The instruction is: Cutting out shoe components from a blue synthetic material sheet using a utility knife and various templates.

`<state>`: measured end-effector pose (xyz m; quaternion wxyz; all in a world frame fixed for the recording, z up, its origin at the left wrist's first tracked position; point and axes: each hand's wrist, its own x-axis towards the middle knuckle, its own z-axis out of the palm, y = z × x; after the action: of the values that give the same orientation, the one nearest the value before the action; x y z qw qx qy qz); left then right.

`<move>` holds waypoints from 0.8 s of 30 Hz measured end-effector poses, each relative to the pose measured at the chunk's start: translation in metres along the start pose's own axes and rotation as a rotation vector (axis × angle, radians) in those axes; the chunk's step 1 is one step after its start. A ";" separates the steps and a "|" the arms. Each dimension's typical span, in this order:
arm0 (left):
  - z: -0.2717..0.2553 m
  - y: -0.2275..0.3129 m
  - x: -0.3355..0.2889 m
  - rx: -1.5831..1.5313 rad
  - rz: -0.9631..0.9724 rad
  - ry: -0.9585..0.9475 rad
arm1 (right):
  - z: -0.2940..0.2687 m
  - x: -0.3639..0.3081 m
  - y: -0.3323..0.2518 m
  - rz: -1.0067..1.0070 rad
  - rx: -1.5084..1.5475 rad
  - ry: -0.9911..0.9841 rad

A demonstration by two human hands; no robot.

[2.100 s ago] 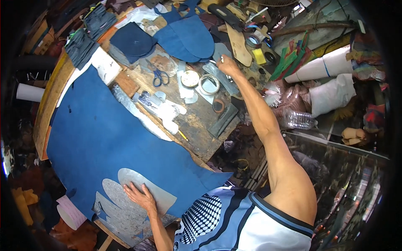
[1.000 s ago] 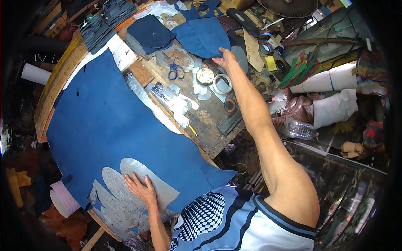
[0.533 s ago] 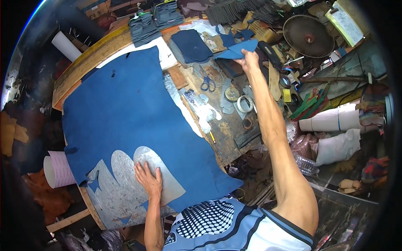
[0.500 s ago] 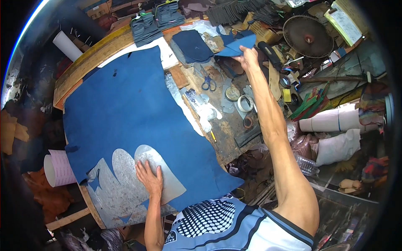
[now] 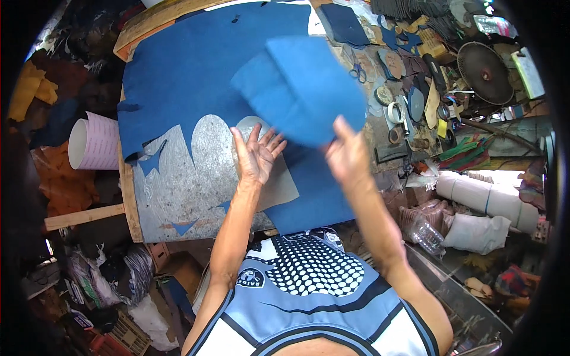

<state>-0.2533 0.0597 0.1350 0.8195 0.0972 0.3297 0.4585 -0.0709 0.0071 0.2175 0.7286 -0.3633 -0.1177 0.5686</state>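
Note:
My right hand [image 5: 349, 153] pinches the lower edge of blue leather pieces [image 5: 314, 89] with rounded outlines, lifted above the worktable and slightly blurred. They appear to overlap or fold, and how many there are I cannot tell. Close to their left side, my left hand [image 5: 258, 159] is open, palm up with fingers spread, holding nothing. Beneath it, a pale grey rounded flat template [image 5: 284, 187] lies partly over the large blue hide [image 5: 184, 71]. Left of that, rounded cut-outs in the hide expose the scuffed grey table surface [image 5: 172, 204].
Blue-handled scissors [image 5: 358, 73], tape rolls [image 5: 396, 112] and a dark stack of cut pieces [image 5: 344, 25] occupy the table's right side. A round fan grille [image 5: 485, 74] stands beyond. Left of the table is a rolled pink-white sheet [image 5: 95, 142].
My right hand has come back from the far right with the blue pieces, now over the hide. My left hand has lifted off the template and turned palm up. The view has shifted.

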 end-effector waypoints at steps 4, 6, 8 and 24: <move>-0.050 -0.013 -0.018 -0.060 0.061 0.100 | -0.054 -0.089 0.112 0.309 -0.003 0.211; -0.088 -0.026 -0.018 0.035 -0.064 0.244 | -0.065 -0.093 0.118 0.378 -0.064 0.216; -0.099 -0.026 -0.019 0.007 -0.060 0.275 | -0.071 -0.087 0.103 0.484 -0.191 0.264; -0.168 0.078 -0.030 0.831 0.008 0.244 | -0.125 -0.032 0.083 -0.136 -1.560 0.205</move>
<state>-0.4231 0.0546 0.0561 0.6639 0.3654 0.5805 0.2980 -0.0697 -0.0641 0.0818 0.3038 -0.8120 -0.4369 0.2397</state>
